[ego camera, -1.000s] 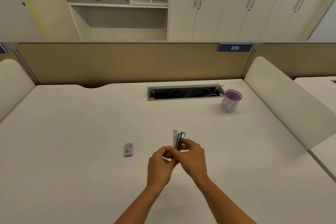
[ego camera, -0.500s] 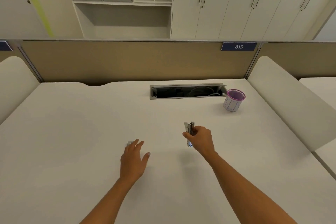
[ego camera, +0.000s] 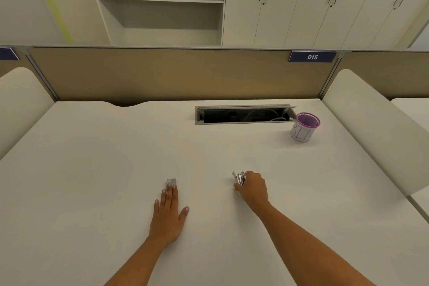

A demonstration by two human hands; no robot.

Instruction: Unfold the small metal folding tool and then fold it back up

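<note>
My right hand grips the small metal folding tool low over the white desk, right of centre; its silvery leaves stick up past my fingers, slightly spread. My left hand lies flat on the desk with straight fingers, and the fingertips touch the near end of a second small ribbed metal piece lying on the desk. The two hands are well apart.
A pink-rimmed white cup stands at the back right beside an open cable slot in the desk. A tan partition closes the far edge, with padded side panels left and right.
My hands have separated: the left let go of the tool, moved left and came down flat with its fingertips on the metal piece. The right lowered the tool toward the desk.
</note>
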